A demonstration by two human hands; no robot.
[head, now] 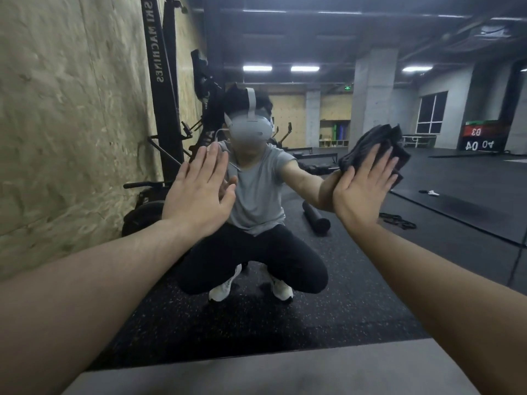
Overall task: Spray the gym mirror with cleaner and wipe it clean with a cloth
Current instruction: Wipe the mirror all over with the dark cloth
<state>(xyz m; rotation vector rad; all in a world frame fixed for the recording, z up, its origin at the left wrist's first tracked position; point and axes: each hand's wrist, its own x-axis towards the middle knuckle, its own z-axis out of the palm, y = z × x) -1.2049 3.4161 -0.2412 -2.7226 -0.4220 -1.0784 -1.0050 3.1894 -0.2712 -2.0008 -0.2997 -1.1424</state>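
While the person crouches close to the gym mirror (370, 252), the head view shows both arms stretched forward to the glass. The right hand (363, 186) is spread flat, fingers straight, pressing a dark folded cloth (379, 141) against the mirror at about shoulder height; the cloth bunches out above and beyond the fingertips. The left hand (199, 192) is also flat and holds nothing, its palm towards the glass and its fingers appearing to meet their own reflection, so it looks to be bracing. No spray bottle shows anywhere, so I judge the spraying done or the bottle set out of sight, and the wiping step in hand. Reflected behind the person are a ski machine (159, 81) against the chipboard wall (71, 109), a foam roller (316, 219) on the black rubber floor (256, 317), and a scoreboard (482, 138). A grey ledge (271, 372) runs under the mirror. The risks seem plain enough: the bare left palm may leave prints on glass that then needs another pass; the cloth, held only by flat pressure and not gripped, could slip or unfold if the stroke is quick; and leaning weight onto the glass from a crouch could cost balance if either hand slides.
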